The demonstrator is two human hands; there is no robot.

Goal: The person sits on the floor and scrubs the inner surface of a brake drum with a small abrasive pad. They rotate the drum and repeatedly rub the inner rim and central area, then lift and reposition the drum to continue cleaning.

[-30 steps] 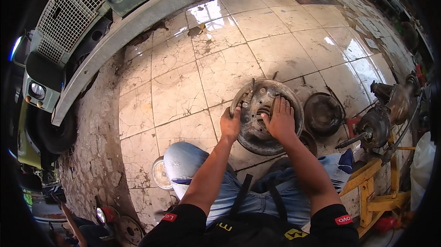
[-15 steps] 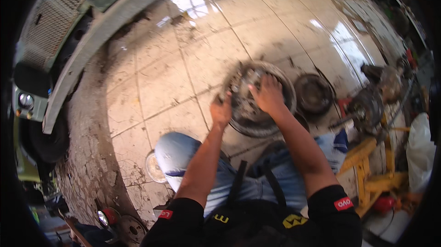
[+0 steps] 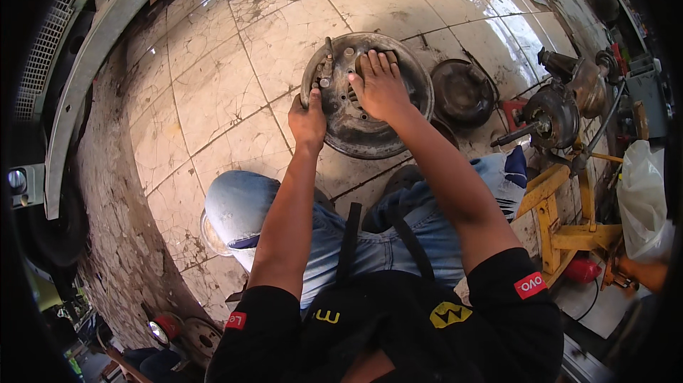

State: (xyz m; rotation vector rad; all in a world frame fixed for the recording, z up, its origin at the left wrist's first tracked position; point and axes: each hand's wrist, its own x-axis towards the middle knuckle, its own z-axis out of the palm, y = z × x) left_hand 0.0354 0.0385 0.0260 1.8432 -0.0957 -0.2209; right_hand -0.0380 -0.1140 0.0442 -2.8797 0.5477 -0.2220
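A round, greasy brake backing plate is in front of my knees. Bolts and a small cylinder-like fitting stick up near its left rim. My left hand grips the plate's left edge, with the thumb along the rim and the other fingers partly hidden. Flat on the plate's upper right face lies my right hand, its fingers stretched out. Holes show in the plate's middle beside my right thumb.
A dark brake drum lies just right of the plate. Farther right are an axle assembly, a yellow metal stand and a white plastic bag. A vehicle's grey bumper curves along the left.
The view has shifted, so the plate and both hands sit higher and farther left in the picture. My hands keep nearly the same places on the plate.
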